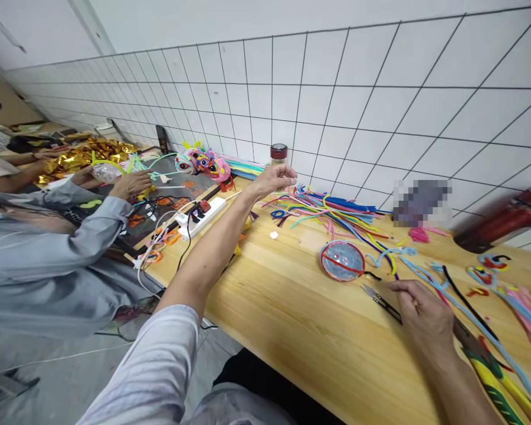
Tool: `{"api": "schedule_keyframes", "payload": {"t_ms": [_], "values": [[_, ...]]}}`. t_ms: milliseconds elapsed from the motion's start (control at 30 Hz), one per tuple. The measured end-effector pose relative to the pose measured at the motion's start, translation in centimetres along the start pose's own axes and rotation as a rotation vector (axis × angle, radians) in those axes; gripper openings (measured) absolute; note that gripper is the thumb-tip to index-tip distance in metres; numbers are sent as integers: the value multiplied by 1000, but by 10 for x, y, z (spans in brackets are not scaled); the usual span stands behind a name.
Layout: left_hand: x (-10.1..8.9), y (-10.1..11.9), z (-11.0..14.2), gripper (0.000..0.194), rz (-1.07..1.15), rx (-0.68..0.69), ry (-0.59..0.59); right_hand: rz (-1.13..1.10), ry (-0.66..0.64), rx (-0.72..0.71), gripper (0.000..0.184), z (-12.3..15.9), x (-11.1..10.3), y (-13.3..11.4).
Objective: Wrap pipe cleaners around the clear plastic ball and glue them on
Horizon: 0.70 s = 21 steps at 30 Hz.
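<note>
Wooden tabletop (283, 319): pale, smooth, visibly grained; front edge slanting down to the right, open room along the near middle, tiled wall (327, 112) behind. Clear round plastic piece (343, 268): shiny, red fuzzy rim and crossbar, flat on the wood near the right hand. Thread snips (383, 302): slim metal blades, dark handles, just beside right hand (425, 313); fingers bent, grip on them impossible to tell. Left hand (277, 180): raised near the wall, fingers curled, pinch or gap unclear. Pipe cleaners (349, 206): soft, multicoloured, heaped along the back. In the way at right: pliers (491, 378) with yellow-green handles, dark red flask (504, 218). At left: white power strip (203, 215), cables, another person's hands (130, 184).
</note>
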<state>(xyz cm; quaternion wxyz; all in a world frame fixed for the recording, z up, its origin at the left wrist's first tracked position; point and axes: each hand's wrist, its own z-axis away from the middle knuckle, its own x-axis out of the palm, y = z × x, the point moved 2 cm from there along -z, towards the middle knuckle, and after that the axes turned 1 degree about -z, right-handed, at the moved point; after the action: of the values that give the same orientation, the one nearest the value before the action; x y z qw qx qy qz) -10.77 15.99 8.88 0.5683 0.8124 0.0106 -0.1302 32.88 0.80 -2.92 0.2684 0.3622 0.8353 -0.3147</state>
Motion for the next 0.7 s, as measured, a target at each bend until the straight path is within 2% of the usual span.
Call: {"api": "schedule_keyframes", "payload": {"t_ms": [167, 433, 567, 700], "values": [[8, 2, 3, 23, -47, -11, -55, -1, 4, 47, 26, -2, -2, 0], [28, -12, 5, 20, -101, -166, 11, -15, 5, 46, 26, -1, -2, 3], [54, -13, -4, 22, -153, -216, -28, -40, 2, 36, 27, -2, 0, -6], [98, 0, -41, 13, -225, -125, -150, -99, -7, 20, 28, -6, 0, -15]]}}
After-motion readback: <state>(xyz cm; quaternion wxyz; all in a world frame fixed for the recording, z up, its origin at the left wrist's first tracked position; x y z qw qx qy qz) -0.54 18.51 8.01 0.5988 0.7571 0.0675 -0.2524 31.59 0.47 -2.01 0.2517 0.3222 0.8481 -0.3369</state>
